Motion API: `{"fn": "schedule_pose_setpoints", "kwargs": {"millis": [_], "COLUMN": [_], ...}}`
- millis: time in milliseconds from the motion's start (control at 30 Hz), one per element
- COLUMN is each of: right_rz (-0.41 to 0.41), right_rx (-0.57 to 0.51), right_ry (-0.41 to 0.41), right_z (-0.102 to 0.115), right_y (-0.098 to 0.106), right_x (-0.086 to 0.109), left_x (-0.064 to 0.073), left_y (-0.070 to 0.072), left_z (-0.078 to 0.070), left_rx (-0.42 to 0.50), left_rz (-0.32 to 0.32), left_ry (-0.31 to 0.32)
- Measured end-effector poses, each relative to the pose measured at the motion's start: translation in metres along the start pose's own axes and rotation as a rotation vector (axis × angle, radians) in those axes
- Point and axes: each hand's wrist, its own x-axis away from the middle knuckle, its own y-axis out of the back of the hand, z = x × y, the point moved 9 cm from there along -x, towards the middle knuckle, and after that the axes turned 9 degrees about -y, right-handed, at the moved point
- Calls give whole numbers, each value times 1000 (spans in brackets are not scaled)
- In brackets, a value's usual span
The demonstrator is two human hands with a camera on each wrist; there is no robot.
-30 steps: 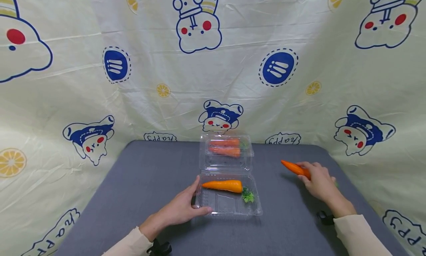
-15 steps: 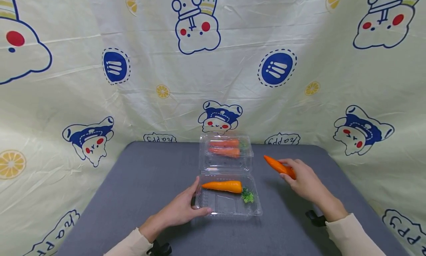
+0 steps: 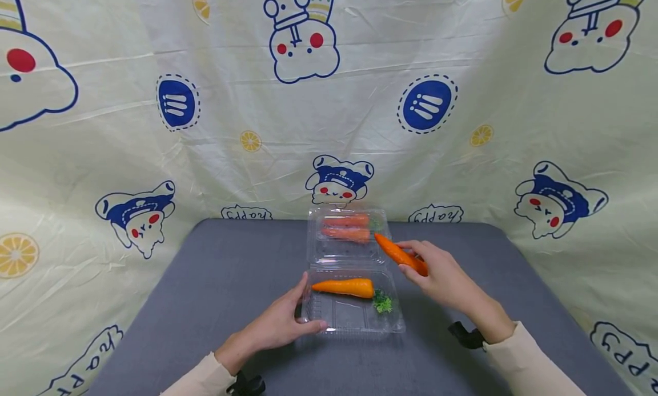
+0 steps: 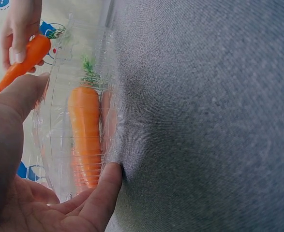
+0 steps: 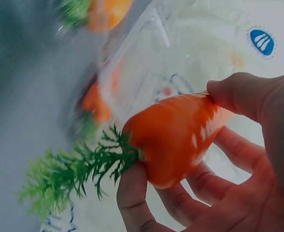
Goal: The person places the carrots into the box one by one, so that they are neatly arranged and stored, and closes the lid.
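A clear plastic clamshell container (image 3: 354, 323) lies unfolded on the table, its lid (image 3: 349, 253) swung back. In the base rests an orange carrot (image 3: 344, 288) with green leaves (image 3: 382, 302) at its right end. My left hand (image 3: 275, 322) grips the container's left side, thumb at the near edge and fingers along the side. Another carrot (image 5: 171, 135) is in my right hand (image 3: 444, 276), pinched by thumb and fingers, tip pointing left and away. Its leafy top shows in the right wrist view. In the head view that carrot's tip overlaps the lid's right edge.
Two redder carrots (image 3: 346, 234) show through the lid at the back. The grey table (image 3: 231, 259) ends at a pale curtain (image 3: 216, 156) printed with cartoon figures. A black wrist device (image 3: 465, 334) is strapped below the right hand.
My right hand has carried its carrot leftward over the table, from the right side up to the lid's right edge. The left hand and the container stay put.
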Motion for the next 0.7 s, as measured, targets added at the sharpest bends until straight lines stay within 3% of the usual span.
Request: {"fn": "schedule_pose_setpoints", "kwargs": {"millis": [300, 700], "right_rz": [84, 218], "right_rx": [-107, -192], "right_ry": [22, 9], "right_z": [37, 62], "right_y": [-9, -31], "right_x": [-5, -9], "left_x": [-2, -2], "left_y": [0, -1], "left_z": [2, 5], "left_rx": [-19, -19], "left_rz": [-4, 5], "left_ry": [-4, 16]}}
